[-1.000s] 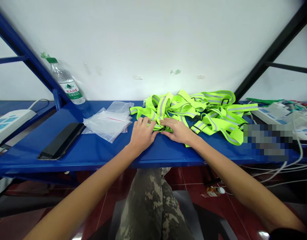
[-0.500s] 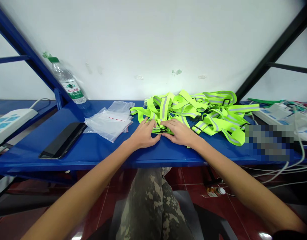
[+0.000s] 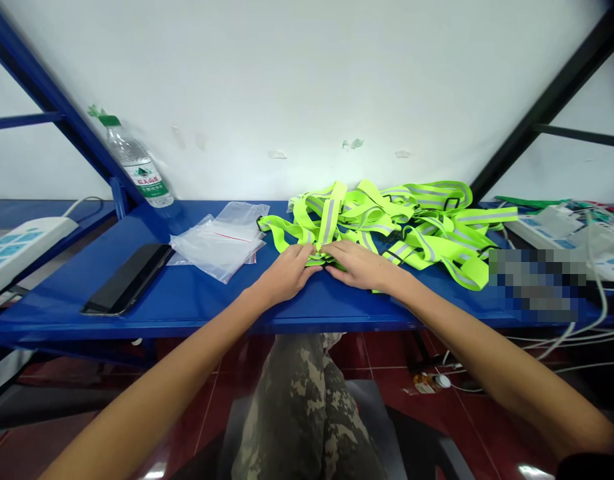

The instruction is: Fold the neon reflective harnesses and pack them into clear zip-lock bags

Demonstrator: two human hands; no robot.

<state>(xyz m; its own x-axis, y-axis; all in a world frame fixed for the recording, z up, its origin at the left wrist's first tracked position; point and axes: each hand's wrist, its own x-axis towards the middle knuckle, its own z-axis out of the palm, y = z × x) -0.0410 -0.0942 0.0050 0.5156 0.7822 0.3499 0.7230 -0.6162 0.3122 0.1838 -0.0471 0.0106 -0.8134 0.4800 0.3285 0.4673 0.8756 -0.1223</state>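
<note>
The grip of left hand and right hand pinches neon straps, heaped on the bench from centre to right of the frame; plastic bags lie left of centre.

Yel-grn straps — grey stripes, blk buckles — loose, looped heap atop blue tbl.

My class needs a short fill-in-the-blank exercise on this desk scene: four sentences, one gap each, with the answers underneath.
1. The left hand and right hand touch straps that lie to the person's ____ of the plastic bags.
2. The bottle has a ____ cap.
3. Of the two hands, the ____ one is nearer the black phone.
4. The phone lies on a table coloured ____.

Missing words: right; green; left; blue.
</note>
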